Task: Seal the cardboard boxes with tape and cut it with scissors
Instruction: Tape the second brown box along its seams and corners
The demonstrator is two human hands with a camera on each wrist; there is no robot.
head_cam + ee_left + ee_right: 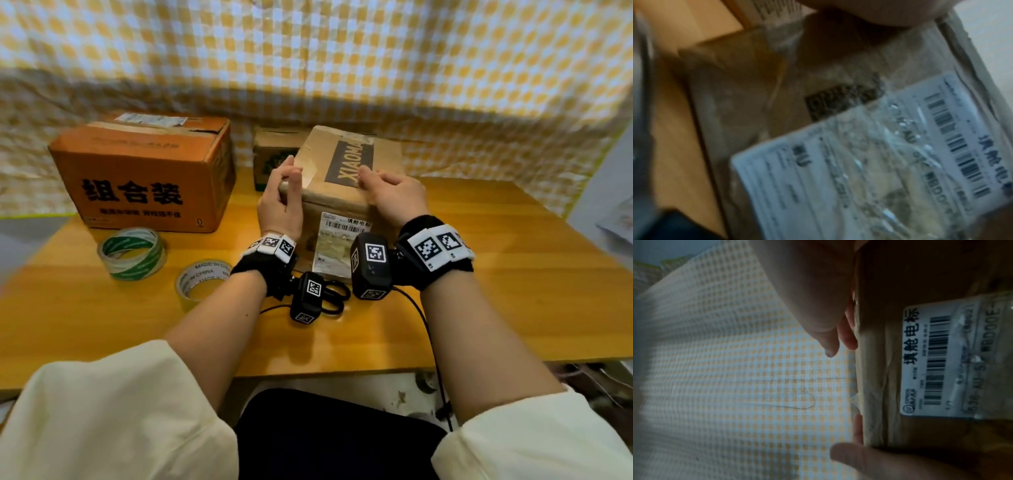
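A brown cardboard box point(334, 202) with a black XIAOMA print on top stands at the table's middle, its shipping label point(342, 233) facing me. A glossy strip of clear tape point(310, 164) lies on its top left part. My left hand point(286, 181) rests against the box's top front left corner with loosely bent fingers. My right hand point(371, 180) presses its fingertips on the top near the front edge. The right wrist view shows the right hand point(818, 305) over the box point(890, 353) and the left hand point(855, 457) at the far corner. The left wrist view is blurred on the box point(756, 81). Black scissors point(337, 296) lie before the box.
An orange box point(144, 171) stands at the back left, and a small box point(274, 154) sits behind the brown one. A green-and-white tape roll point(132, 253) and a clear tape roll point(202, 281) lie at the left front. Checked cloth covers the wall behind.
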